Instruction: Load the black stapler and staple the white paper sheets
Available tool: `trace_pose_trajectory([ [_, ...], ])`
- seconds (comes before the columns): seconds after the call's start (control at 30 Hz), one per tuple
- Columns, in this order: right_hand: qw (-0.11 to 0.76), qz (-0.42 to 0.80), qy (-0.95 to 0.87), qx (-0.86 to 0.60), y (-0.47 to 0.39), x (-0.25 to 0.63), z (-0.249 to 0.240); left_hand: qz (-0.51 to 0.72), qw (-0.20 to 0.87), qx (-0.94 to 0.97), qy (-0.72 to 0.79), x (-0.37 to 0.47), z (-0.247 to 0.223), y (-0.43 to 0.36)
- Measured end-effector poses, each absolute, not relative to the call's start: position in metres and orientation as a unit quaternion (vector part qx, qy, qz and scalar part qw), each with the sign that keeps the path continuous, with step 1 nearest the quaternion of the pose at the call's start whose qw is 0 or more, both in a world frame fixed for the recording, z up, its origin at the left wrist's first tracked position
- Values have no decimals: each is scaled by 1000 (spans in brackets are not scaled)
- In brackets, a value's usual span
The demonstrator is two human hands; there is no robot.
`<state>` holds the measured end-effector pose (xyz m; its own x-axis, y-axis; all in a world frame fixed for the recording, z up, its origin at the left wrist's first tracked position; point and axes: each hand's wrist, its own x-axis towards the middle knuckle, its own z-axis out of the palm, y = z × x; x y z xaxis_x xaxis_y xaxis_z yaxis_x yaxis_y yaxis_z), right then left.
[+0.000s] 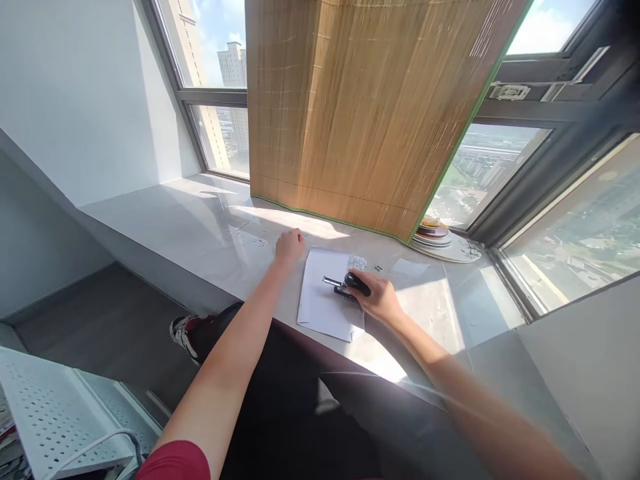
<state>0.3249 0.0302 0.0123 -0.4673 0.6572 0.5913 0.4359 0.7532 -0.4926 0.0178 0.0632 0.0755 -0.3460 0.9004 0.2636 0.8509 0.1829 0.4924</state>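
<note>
A black stapler (358,283) with its metal magazine swung open is in my right hand (379,297), whose fingers wrap round its rear part. The stapler is over the right half of a stack of white paper (325,303) on the pale sill. Past the paper's upper left corner, my left hand (291,245) is closed on the sill, and what its fingers hold, if anything, is too small to make out. Small staple strips (379,268) lie to the right of the paper. Loose staples (260,242) are scattered left of my left hand.
A bamboo blind (360,113) hangs down behind the paper. Stacked plates (433,239) stand at the sill's right, by the window. The pale sill (190,230) extends to the left and ends at a front edge. A white perforated rack (65,413) is at the lower left.
</note>
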Motion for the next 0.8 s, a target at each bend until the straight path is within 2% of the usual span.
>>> trace_pose_trajectory([
  [0.1,355,130,-876,-300,30,328,13,254,18,642,723,3,60,113],
  [0.23,338,128,-885,-294,32,330,16,200,57,707,676,-10,31,148],
  [0.53,325,139,-889,-291,32,329,21,231,37,673,701,-26,11,138],
  [0.67,316,151,-889,-295,31,332,26,289,39,652,700,-25,16,120],
  [0.8,290,180,-887,-309,34,338,28,449,108,596,657,-6,25,88],
])
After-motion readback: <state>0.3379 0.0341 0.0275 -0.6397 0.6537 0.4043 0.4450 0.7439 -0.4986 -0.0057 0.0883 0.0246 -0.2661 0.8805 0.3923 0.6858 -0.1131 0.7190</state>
